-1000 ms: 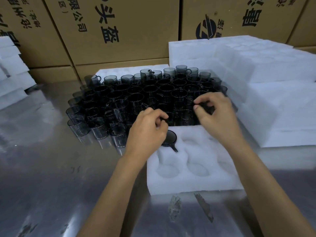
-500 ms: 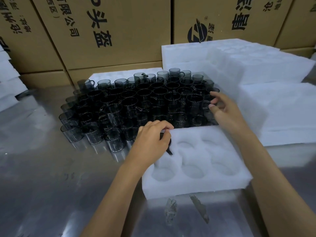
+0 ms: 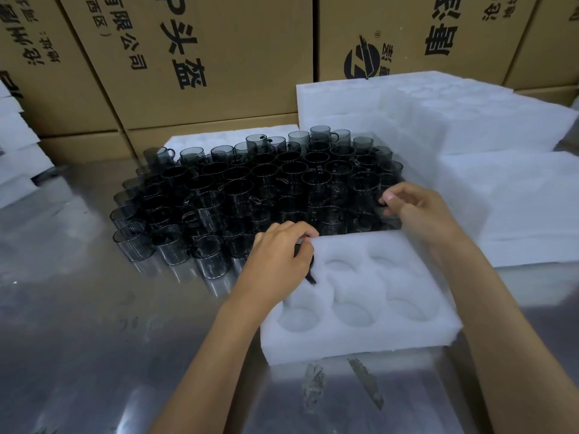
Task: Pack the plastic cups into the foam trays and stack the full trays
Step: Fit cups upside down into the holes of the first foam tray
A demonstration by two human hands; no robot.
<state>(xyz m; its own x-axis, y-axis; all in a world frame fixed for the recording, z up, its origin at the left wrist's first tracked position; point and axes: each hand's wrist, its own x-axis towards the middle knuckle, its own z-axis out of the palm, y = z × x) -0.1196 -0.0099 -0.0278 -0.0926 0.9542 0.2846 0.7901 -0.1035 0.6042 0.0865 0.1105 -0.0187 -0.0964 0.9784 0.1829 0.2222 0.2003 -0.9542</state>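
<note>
Six round holes are showing in the foam tray (image 3: 360, 336) lying at the near edge of the shiny bench (image 3: 94, 339). The left hand (image 3: 279, 264) is curling its fingers around one dark cup (image 3: 308, 264) and is pushing it down into the far left hole. I can only see a bit of that cup and its handle poking out under the fingers. The other five holes are looking empty.

The right hand (image 3: 419, 211) is reaching into the big crowd of cups (image 3: 257, 189) standing just behind the tray. Its thumb and fingers are pinching something dark at the right end of the crowd; I think it is the next cup (image 3: 385, 211), but it is hard to tell.

So the job is only just starting on this tray. Lots and lots of cups are waiting on the bench. Thick piles of white foam (image 3: 470, 126) are sitting to the right, and more foam is lying behind the cups. I cannot tell if any of those trays are full. Big brown boxes (image 3: 194, 57) are standing along the back.
</note>
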